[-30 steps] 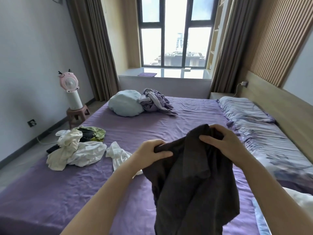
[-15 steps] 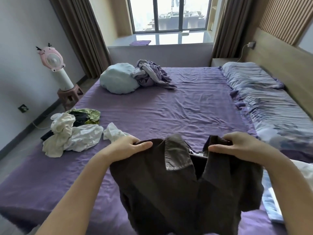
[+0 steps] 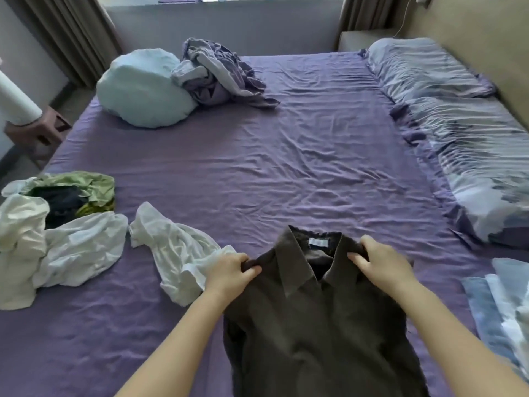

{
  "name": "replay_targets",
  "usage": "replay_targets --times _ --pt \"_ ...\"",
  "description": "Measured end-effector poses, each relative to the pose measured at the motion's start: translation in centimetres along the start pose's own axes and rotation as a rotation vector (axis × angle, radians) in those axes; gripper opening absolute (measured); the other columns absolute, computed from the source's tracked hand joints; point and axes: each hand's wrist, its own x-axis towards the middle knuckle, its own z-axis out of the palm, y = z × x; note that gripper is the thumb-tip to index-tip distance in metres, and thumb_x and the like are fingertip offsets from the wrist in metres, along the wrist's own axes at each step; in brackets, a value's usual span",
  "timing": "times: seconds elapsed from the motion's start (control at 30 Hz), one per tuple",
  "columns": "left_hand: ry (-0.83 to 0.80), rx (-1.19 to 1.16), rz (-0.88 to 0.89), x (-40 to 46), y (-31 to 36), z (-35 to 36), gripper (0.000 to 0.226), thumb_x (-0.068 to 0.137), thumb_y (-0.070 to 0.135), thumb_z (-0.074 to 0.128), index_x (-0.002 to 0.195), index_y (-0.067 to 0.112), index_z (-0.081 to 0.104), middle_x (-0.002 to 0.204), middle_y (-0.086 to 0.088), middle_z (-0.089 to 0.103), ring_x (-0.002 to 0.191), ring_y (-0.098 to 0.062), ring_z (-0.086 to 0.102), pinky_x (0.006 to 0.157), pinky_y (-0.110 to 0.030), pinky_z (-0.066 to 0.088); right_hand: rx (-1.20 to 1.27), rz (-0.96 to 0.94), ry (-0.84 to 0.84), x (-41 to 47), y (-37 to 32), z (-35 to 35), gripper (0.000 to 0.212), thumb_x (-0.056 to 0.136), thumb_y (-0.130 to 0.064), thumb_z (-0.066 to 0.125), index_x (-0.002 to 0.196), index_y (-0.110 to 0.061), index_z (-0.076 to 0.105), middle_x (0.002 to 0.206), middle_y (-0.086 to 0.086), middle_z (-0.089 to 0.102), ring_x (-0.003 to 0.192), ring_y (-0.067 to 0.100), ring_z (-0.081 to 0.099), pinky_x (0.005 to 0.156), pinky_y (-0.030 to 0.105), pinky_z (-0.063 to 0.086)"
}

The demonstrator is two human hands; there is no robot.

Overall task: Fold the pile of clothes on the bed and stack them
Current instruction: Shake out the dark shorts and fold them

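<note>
Dark brown collared fabric shirt [image 3: 315,325] lies front-up on the purple bedsheet [image 3: 286,167], collar pointing away from the person, at the near edge of the bed; judged laid flat for folding. Left hand [image 3: 232,272] is pinched on the shirt's left shoulder, right hand [image 3: 378,262] pinched on its right shoulder, presumably to pull the cloth square. Both forearms reach forward, palms down, knuckles up. Left of the shirt, a crumpled white garment [image 3: 177,259] touches it; beyond that, a mixed unfolded pile [image 3: 57,219].
</note>
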Motion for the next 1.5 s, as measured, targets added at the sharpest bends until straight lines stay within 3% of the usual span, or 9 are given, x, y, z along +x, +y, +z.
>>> replay_targets --times 0.07,0.17,0.33,0.67,0.9,1.1,1.23,1.33,1.5 --pt "-0.030 0.018 0.018 2.5 -0.9 1.6 0.029 0.084 0.049 0.060 0.084 0.020 0.067 0.078 0.005 0.056 0.081 -0.013 0.052 0.067 -0.028 0.034 -0.031 0.054 -0.059 1.6 0.9 2.4 0.012 0.090 -0.030 0.052 0.096 -0.021 0.047 0.096 0.004 0.065 0.092 0.026 0.059 0.063 0.034 0.034" --pt "-0.059 0.033 0.033 5.6 -2.1 3.7 0.024 0.088 0.043 0.058 0.094 0.022 0.069 0.084 0.003 0.067 0.088 -0.017 0.058 0.071 -0.031 0.039 -0.087 0.092 -0.021 3.5 2.2 5.0 0.020 0.094 -0.021 0.046 0.113 -0.023 0.050 0.101 0.003 0.067 0.091 0.026 0.061 0.062 0.033 0.032" --pt "0.010 0.086 0.023 9.7 -3.5 5.8 0.023 0.091 0.036 0.060 0.101 0.018 0.071 0.095 -0.008 0.071 0.095 -0.029 0.057 0.079 -0.036 0.043 -0.289 0.057 0.110 6.7 3.8 6.8 0.031 0.100 -0.033 0.040 0.130 -0.030 0.049 0.106 0.002 0.069 0.090 0.033 0.064 0.070 0.038 0.045" --pt "0.164 0.194 -0.088 17.8 -3.0 7.8 0.026 0.093 0.038 0.056 0.107 0.021 0.069 0.107 -0.006 0.069 0.104 -0.032 0.054 0.084 -0.038 0.035 -0.169 -0.065 0.345 17.5 3.4 6.2 0.022 0.095 -0.027 0.056 0.105 -0.011 0.068 0.093 0.014 0.065 0.073 0.042 0.061 0.063 0.040 0.041" --pt "-0.084 0.300 -0.188 21.7 0.0 11.8 0.057 0.090 0.037 0.047 0.144 0.022 0.035 0.134 -0.005 0.054 0.129 -0.026 0.042 0.116 -0.049 0.011 0.053 -0.047 -0.144 22.3 7.2 10.1 0.054 0.095 -0.037 0.053 0.143 -0.021 0.036 0.139 0.003 0.049 0.128 0.024 0.044 0.101 0.043 0.035" --pt "-0.115 0.217 -0.169 25.8 4.6 15.2 0.064 0.096 0.048 0.046 0.148 0.016 0.026 0.143 -0.011 0.041 0.130 -0.031 0.040 0.108 -0.044 0.031 0.189 -0.014 -0.260 23.0 12.9 9.5 0.076 0.085 -0.062 0.051 0.148 -0.027 0.027 0.143 -0.002 0.047 0.132 0.015 0.044 0.110 0.041 0.030" --pt "-0.245 0.076 -0.381 29.3 5.9 16.1 0.059 0.087 0.037 0.063 0.137 0.016 0.038 0.136 -0.014 0.042 0.122 -0.035 0.046 0.100 -0.043 0.041 0.205 -0.079 -0.365 23.6 15.2 9.1 0.052 0.079 -0.058 0.064 0.124 -0.035 0.050 0.114 -0.012 0.063 0.112 0.014 0.057 0.090 0.034 0.044" --pt "-0.312 0.174 -0.348 31.1 5.4 15.5 0.029 0.084 0.034 0.068 0.105 0.017 0.058 0.114 -0.006 0.061 0.112 -0.029 0.055 0.092 -0.037 0.045 0.043 -0.045 -0.168 24.2 16.1 8.8 0.041 0.078 -0.066 0.059 0.100 -0.032 0.049 0.092 -0.011 0.065 0.092 0.018 0.061 0.065 0.032 0.038" --pt "0.008 0.189 -0.278 33.0 6.1 15.2 0.019 0.091 0.039 0.058 0.101 0.024 0.063 0.112 -0.003 0.065 0.114 -0.028 0.053 0.093 -0.039 0.034 -0.255 0.046 0.095 26.3 16.2 8.8 0.052 0.087 -0.063 0.048 0.097 -0.012 0.050 0.091 0.009 0.063 0.088 0.032 0.061 0.064 0.037 0.040"
